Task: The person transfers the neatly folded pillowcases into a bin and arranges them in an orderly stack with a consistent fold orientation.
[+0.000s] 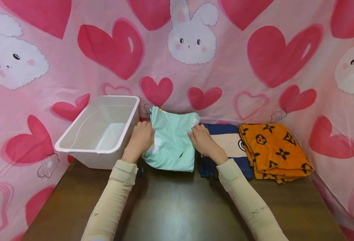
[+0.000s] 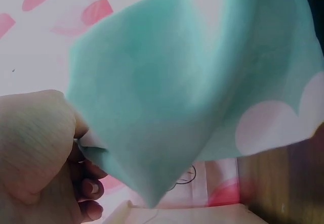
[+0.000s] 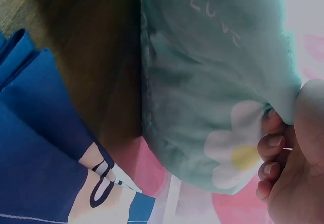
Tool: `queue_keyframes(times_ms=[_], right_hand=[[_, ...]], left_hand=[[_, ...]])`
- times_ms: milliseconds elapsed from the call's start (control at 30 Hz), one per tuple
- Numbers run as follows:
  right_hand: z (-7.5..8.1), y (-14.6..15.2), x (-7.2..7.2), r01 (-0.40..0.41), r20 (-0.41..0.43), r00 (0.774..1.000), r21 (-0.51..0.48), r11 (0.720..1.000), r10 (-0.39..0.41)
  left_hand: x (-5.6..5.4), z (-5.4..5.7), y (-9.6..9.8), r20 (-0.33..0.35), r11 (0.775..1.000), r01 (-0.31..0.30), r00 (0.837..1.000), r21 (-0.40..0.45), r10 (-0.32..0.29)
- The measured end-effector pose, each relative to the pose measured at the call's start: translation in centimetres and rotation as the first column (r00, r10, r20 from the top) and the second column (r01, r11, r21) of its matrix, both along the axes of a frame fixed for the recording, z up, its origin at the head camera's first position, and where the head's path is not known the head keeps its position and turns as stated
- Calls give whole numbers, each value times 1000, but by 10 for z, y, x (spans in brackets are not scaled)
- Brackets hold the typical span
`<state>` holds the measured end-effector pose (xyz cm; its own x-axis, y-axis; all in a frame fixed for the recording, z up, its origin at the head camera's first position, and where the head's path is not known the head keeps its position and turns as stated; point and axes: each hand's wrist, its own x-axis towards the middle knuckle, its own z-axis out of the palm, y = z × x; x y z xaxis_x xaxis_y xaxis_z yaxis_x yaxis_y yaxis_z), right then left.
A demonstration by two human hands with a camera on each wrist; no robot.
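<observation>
A folded mint-green cloth point(image 1: 172, 140) with white and yellow daisy prints is held up off the table at its two upper sides. My left hand point(image 1: 140, 135) pinches its left edge; in the left wrist view a corner of the cloth point(image 2: 152, 107) hangs past those fingers. On the other side my right hand point(image 1: 203, 138) grips the right edge. The right wrist view shows its curled fingers point(image 3: 273, 140) at the cloth's edge, beside a daisy and some pale lettering.
A white plastic tub point(image 1: 89, 152) stands left of the cloth. To the right lie a folded navy and cream cloth point(image 1: 225, 137) and a folded orange cloth with black motifs point(image 1: 273, 147). Pink heart-printed fabric point(image 1: 165, 67) hangs behind the brown table point(image 1: 171, 207).
</observation>
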<state>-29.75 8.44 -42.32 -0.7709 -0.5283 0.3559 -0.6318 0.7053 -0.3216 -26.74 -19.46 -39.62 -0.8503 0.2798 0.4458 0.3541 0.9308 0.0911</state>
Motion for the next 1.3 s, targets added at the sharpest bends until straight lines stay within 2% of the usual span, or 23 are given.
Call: queue_keyframes(times_ms=[233,533,667,900,1100,1300], right_hand=[[-1,0,-2,0,13,1000,0,1000,0],[-1,-1,0,-12,-34,999,-8,1000,12],[1,-3,0,-17,-50,999,-9,1000,17],[3,-6,1,-44,-76,996,-29,999,42],[5,-8,2,-45,-125,991,-67,997,36],[7,-8,1,-56,-137,989,-59,997,47]], left_hand=[[1,1,-3,9,1000,-5,1000,0,5],[2,2,-5,-50,1000,5,999,-15,-6],[5,6,-6,-52,1000,5,999,-18,-6],[11,16,-8,1,1000,-4,1000,-6,4],[14,23,-9,-63,1000,5,998,-20,-6],[15,27,-10,-75,999,-7,997,-39,4]])
